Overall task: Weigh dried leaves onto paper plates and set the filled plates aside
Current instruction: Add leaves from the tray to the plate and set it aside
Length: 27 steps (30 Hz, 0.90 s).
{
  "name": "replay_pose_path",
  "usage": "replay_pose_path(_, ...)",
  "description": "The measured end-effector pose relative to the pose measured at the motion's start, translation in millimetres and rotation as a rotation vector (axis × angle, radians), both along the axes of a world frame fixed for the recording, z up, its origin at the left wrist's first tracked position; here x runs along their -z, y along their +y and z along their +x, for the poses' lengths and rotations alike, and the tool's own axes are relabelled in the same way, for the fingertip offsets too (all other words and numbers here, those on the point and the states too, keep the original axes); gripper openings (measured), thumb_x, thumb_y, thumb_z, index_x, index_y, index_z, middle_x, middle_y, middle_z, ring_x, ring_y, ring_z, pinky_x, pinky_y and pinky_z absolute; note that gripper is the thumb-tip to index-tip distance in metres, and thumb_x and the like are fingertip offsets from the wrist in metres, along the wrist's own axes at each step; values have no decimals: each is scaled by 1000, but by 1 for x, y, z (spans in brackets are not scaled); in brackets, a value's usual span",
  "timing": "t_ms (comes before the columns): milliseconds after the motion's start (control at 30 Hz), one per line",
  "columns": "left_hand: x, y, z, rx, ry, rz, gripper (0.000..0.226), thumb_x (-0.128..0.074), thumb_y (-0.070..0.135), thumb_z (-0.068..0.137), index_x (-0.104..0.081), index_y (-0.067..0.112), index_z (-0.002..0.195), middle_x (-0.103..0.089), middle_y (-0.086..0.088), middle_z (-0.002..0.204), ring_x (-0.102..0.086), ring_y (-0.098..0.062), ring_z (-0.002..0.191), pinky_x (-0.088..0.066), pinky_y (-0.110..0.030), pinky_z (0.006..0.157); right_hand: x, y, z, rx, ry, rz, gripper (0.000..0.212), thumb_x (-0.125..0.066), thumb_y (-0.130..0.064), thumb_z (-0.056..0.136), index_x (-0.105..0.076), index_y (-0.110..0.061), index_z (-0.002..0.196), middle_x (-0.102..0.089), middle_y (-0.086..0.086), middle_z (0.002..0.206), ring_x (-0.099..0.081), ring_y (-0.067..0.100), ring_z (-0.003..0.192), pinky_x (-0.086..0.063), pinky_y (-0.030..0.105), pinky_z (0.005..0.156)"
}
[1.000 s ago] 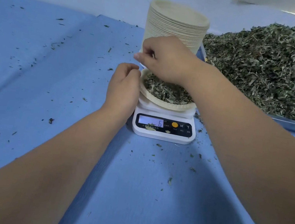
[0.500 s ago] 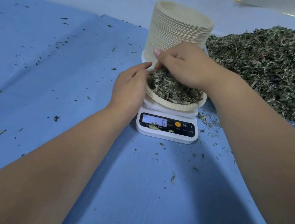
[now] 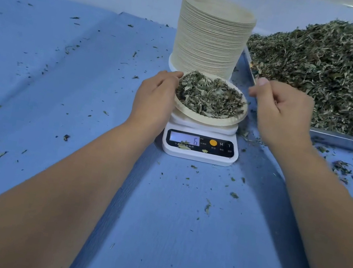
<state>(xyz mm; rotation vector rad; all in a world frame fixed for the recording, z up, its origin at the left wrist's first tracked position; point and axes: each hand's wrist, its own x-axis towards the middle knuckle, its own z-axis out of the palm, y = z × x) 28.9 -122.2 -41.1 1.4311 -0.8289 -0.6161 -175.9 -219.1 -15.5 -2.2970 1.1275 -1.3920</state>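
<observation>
On the white kitchen scale [image 3: 198, 153], mid-way across the blue-covered worktop [image 3: 87, 72], a paper plate [image 3: 208, 119] heaped with dried leaves [image 3: 210, 95] is sitting slightly tilted. The left hand [image 3: 153, 99] is gripping the plate's left rim, thumb lying at the edge, probably readying to lift it off now that the display [image 3: 185, 138] is showing a 6. The right hand [image 3: 284, 112] is hovering just beside the right rim, apart from it, fingers loosely curled and holding nothing I can make out, though it is blurred. It is hanging between the plate and the metal tray [image 3: 347, 142], where the big heap of loose leaves [image 3: 332, 73] is lying, so topping up is a short reach. Behind the scale, a tall stack of empty plates [image 3: 210, 39] is standing ready for the next portion. By my reading, this plate's weighing is finishing and setting it aside is coming next.
</observation>
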Motion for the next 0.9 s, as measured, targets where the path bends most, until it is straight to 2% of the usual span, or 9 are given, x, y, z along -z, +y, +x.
replay_pose_path(133, -4, 0, -2, 20, -12, 69, 41, -47, 45, 95, -69, 41, 130, -49, 11, 156, -40, -6, 144, -27, -43, 123, 2, -5, -1, 4, 4, -53, 54, -44, -37, 103, -65, 4, 75, -57, 18, 61, -52, 29, 60, -45, 43, 60)
replay_pose_path(233, -4, -1, -2, 13, -49, 106, 42, -46, 45, 101, -62, 40, 139, -44, 12, 159, -35, -6, 148, -24, -41, 124, 8, -3, 2, -8, 86, -79, 55, -41, -37, 103, -66, 5, 78, -62, 20, 69, -58, 33, 69, -43, 44, 62)
replay_pose_path(367, -5, 3, -4, 45, -140, 40, 48, -35, 41, 105, -44, 48, 151, -33, 15, 165, -25, -1, 152, -18, -38, 127, 11, -5, 2, -15, 68, -48, 54, -42, -37, 103, -67, 5, 81, -63, 20, 70, -60, 33, 72, -45, 44, 64)
replay_pose_path(433, -5, 5, -6, 61, -193, 69, 46, -26, 50, 108, -44, 52, 150, -29, 15, 167, -21, -2, 154, -13, -38, 128, 11, -5, 2, -20, 64, -48, 54, -42, -37, 103, -68, 5, 81, -59, 18, 65, -57, 32, 68, -45, 43, 63)
replay_pose_path(567, -5, 6, -11, 69, -248, 108, 54, -16, 61, 107, -57, 50, 141, -31, 9, 167, -22, -8, 155, -11, -40, 128, 11, -4, -1, -15, 57, -48, 52, -43, -36, 103, -68, 4, 81, -55, 16, 61, -53, 30, 62, -42, 41, 60)
replay_pose_path(633, -6, 8, -11, 37, -231, 95, 52, -19, 62, 106, -51, 52, 145, -27, 12, 168, -20, -7, 155, -11, -37, 127, 10, -4, -1, -14, 55, -44, 52, -43, -35, 103, -68, 4, 81, -56, 17, 62, -53, 29, 63, -41, 41, 60)
replay_pose_path(767, -8, 8, -10, 31, -187, 74, 51, -23, 65, 103, -43, 55, 149, -24, 16, 168, -19, -5, 155, -13, -43, 128, 8, -5, -4, -9, 65, -46, 50, -43, -35, 103, -67, 2, 79, -54, 17, 61, -54, 31, 66, -45, 43, 64)
replay_pose_path(833, -7, 8, -11, 29, -183, 87, 50, -24, 65, 103, -42, 56, 149, -23, 16, 168, -18, -5, 154, -11, -38, 127, 7, -7, -5, -4, 78, -29, 45, -43, -36, 103, -66, -4, 80, -54, 10, 61, -54, 28, 67, -46, 41, 65)
replay_pose_path(900, -7, 8, -11, 46, -187, 99, 53, -23, 66, 102, -42, 55, 150, -21, 17, 169, -16, -3, 154, -10, -29, 119, 8, -9, -7, 21, 109, 0, 36, -46, -37, 103, -66, -11, 89, -51, -7, 61, -49, 17, 63, -38, 35, 61)
